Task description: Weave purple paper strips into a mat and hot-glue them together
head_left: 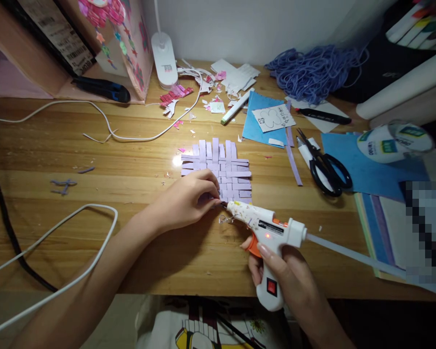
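A woven square of light purple paper strips (pixel 236 179) lies on the wooden table, its strip ends sticking out at the edges. My left hand (pixel 194 196) rests over its lower left part, fingers pinched at the lower edge; what they pinch is too small to make out. My right hand (pixel 281 269) is wrapped round the handle of a white glue gun (pixel 256 218) with an orange trigger and a lit orange light. The gun's dark nozzle points left and meets the weave's lower edge, right beside my left fingertips. A long clear glue stick (pixel 352 257) sticks out of its back.
Black scissors (pixel 329 169), blue paper (pixel 257 116) and a tape roll (pixel 396 143) are at the right. Paper scraps (pixel 236 75) and blue yarn (pixel 312 72) lie at the back. A white cable (pixel 105 237) loops over my left forearm. A pink box (pixel 138 53) stands back left.
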Available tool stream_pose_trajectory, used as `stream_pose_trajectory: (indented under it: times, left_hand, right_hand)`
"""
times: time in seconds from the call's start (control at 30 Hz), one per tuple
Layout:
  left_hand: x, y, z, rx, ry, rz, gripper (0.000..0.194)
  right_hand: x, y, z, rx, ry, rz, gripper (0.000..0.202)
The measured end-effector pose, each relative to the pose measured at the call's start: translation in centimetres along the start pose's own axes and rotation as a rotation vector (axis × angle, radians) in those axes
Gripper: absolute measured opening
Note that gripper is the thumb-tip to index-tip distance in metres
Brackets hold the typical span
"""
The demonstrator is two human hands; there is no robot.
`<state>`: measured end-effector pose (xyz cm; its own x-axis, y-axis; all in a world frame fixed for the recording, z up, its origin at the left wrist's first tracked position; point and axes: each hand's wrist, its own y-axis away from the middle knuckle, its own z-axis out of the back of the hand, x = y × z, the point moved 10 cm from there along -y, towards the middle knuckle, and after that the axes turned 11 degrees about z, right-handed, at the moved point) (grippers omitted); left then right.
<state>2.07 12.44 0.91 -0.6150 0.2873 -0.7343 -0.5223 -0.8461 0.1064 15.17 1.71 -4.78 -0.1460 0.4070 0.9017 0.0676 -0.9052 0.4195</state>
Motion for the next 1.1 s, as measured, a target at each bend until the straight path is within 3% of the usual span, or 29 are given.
stream_pose_trajectory:
  times: [0.4, 0.6, 0.77, 0.9, 1.0, 1.1]
  left_hand:
    - [0.4, 0.2, -0.5, -0.078, -0.067, 0.026, 0.015]
    - [0.5, 0.4, -0.8, -0.141, -0.069, 0.039, 0.007]
    - [0.4, 0.3, -0.2, -0.092, 0.014, 0.048, 0.004]
    - [0.2, 0.7, 1.6, -0.050, 0.065, 0.003, 0.014]
    - [0.5, 1.0, 1.9, -0.021, -0.061, 0.018, 0.009]
    - [0.7, 1.2, 1.3, -0.009, -0.205, 0.045, 0.020]
  right_hand:
    - [-0.2, 0.5, 1.9, -0.073, -0.032, 0.025, 0.042]
    - [0.1, 0.9, 2.1, -0.118, -0.085, 0.043, 0.040]
    - [0.1, 1.3, 2.1, -0.147, -0.146, 0.035, 0.037]
    - [0.2, 1.5, 2.0, -0.169, -0.194, 0.031, 0.038]
    - [0.2, 1.4, 1.8, -0.168, -0.206, 0.041, 0.036]
    - [0.1, 1.3, 1.5, -0.139, -0.187, 0.036, 0.038]
